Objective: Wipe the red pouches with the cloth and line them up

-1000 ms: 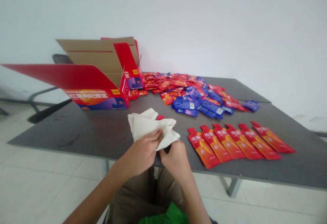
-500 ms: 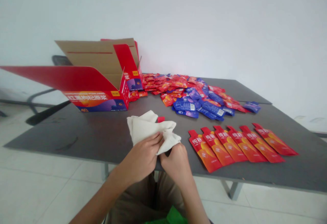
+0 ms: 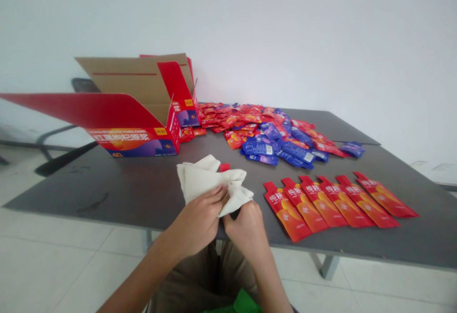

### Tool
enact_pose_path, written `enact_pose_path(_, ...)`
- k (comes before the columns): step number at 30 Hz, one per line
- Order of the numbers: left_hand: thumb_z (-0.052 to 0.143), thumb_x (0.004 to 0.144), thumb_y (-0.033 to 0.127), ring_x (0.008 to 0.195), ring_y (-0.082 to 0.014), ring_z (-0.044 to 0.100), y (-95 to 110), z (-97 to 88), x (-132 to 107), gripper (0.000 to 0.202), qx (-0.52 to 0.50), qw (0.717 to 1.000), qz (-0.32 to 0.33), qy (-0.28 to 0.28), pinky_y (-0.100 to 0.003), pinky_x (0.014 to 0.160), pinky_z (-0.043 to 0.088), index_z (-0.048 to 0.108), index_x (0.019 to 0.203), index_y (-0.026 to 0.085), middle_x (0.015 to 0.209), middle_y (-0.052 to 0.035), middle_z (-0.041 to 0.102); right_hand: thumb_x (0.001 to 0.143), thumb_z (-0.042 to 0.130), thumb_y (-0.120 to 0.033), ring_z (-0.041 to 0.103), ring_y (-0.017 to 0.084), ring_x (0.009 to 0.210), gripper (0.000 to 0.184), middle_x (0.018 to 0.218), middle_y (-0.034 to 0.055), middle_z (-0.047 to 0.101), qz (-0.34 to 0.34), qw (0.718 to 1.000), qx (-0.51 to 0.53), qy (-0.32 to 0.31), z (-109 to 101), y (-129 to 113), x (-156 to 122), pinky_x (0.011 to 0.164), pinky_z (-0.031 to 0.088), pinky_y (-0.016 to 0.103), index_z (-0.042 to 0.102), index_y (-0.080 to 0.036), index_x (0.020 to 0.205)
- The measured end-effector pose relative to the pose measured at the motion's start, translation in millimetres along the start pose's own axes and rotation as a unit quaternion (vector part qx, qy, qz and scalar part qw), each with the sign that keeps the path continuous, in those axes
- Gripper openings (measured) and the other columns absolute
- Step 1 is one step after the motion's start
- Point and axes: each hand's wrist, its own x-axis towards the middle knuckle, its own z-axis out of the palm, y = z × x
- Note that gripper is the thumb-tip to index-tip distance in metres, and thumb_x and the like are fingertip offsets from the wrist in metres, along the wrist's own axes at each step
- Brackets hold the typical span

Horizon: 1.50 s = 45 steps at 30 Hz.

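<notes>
Six red pouches (image 3: 341, 203) lie near right, one white cloth (image 3: 210, 179) near, one carton (image 3: 135, 136) far left; the far heap (image 3: 257, 129) looks uncountable.

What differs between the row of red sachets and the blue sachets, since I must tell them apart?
The row of red sachets is red-orange, while the blue sachets are blue-purple. The red ones lie side by side in a neat, overlapping line; the blue ones lie in a loose heap. The red row sits nearer the person, the blue sachets farther across the table. Both are flat pouches lying on the table.
</notes>
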Motion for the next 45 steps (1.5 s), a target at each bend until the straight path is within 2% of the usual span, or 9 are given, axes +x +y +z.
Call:
enact_pose_path(2,0.037,0.086,0.006,0.139,-0.0148,0.034,-0.3,-0.8,1.6,0.056,0.010,1.000,-0.018,-0.007,-0.033,0.118,0.025,0.043,0.140,0.017,0.146,-0.0074,0.046,0.076,0.055,-0.012,0.065,0.027,0.093,0.024,0.092,0.0087,0.070,0.005,1.000,-0.007,0.003,0.4,0.4,0.5,0.079,0.047,0.032,0.066,-0.018,0.097)
enact_pose_path(8,0.038,0.078,0.002,0.136,-0.0222,0.041,-23.5,-1.2,40.7,0.056,0.044,0.994,-0.093,-0.034,-0.037,0.113,0.033,0.052,0.132,0.011,0.144,-0.0143,0.047,0.076,0.059,-0.014,0.062,0.025,0.098,0.024,0.103,0.0096,0.067,0.002,1.000,0.006,0.026,-0.7,-3.0,1.3,0.082,0.047,0.032,0.064,-0.017,0.099)
enact_pose_path(13,0.036,0.084,0.003,0.139,-0.0152,0.035,-9.4,2.3,12.2,0.058,0.019,1.000,-0.010,-0.003,-0.034,0.117,0.026,0.042,0.141,0.015,0.147,-0.0091,0.045,0.074,0.056,-0.011,0.064,0.026,0.095,0.022,0.097,0.0092,0.069,0.015,1.000,0.001,0.025,0.5,-2.2,0.2,0.081,0.048,0.032,0.065,-0.017,0.094)
enact_pose_path(16,0.035,0.087,0.005,0.139,-0.0141,0.034,-3.1,1.0,1.4,0.056,0.019,1.000,-0.017,-0.002,-0.033,0.118,0.025,0.040,0.142,0.016,0.147,-0.0089,0.044,0.077,0.055,-0.013,0.065,0.027,0.093,0.019,0.091,0.0089,0.070,0.012,1.000,-0.008,0.012,1.3,-1.2,0.5,0.079,0.048,0.033,0.066,-0.018,0.092)
enact_pose_path(23,0.038,0.079,0.002,0.136,-0.0227,0.040,-22.7,-2.1,44.0,0.056,0.053,0.991,-0.111,-0.043,-0.036,0.112,0.034,0.051,0.133,0.010,0.144,-0.0146,0.046,0.079,0.054,-0.012,0.061,0.024,0.103,0.027,0.107,0.0085,0.066,-0.006,0.999,0.020,0.036,-1.6,-6.2,0.9,0.087,0.046,0.031,0.063,-0.018,0.104)
enact_pose_path(29,0.036,0.087,0.005,0.140,-0.0149,0.033,-8.0,1.8,7.0,0.058,0.002,1.000,-0.005,0.000,-0.036,0.118,0.025,0.039,0.143,0.018,0.148,-0.0079,0.042,0.077,0.055,-0.013,0.065,0.026,0.092,0.020,0.090,0.0087,0.069,0.019,0.999,-0.012,0.027,1.7,-3.3,-1.1,0.080,0.048,0.033,0.066,-0.018,0.094)
enact_pose_path(32,0.037,0.088,0.007,0.139,-0.0156,0.036,-8.4,1.5,7.7,0.055,0.009,1.000,-0.026,-0.002,-0.035,0.117,0.027,0.042,0.141,0.019,0.148,-0.0077,0.044,0.077,0.056,-0.014,0.065,0.027,0.092,0.021,0.092,0.0099,0.069,0.023,0.999,-0.013,0.032,2.0,-3.5,-0.9,0.081,0.048,0.034,0.066,-0.017,0.096)
enact_pose_path(38,0.039,0.079,0.002,0.136,-0.0219,0.041,-24.0,1.1,42.5,0.057,0.050,0.994,-0.093,-0.033,-0.036,0.113,0.033,0.050,0.134,0.011,0.144,-0.0136,0.047,0.078,0.054,-0.011,0.061,0.024,0.103,0.028,0.108,0.0094,0.066,-0.005,0.999,0.016,0.038,-1.2,-7.7,0.2,0.088,0.046,0.032,0.063,-0.017,0.103)
enact_pose_path(45,0.036,0.088,0.006,0.140,-0.0143,0.034,-6.5,1.1,3.9,0.056,-0.009,1.000,-0.008,0.000,-0.034,0.118,0.024,0.039,0.143,0.018,0.148,-0.0073,0.043,0.078,0.055,-0.014,0.064,0.027,0.094,0.020,0.093,0.0096,0.070,0.023,0.999,-0.016,0.020,3.2,-1.2,-1.0,0.081,0.048,0.034,0.066,-0.017,0.095)
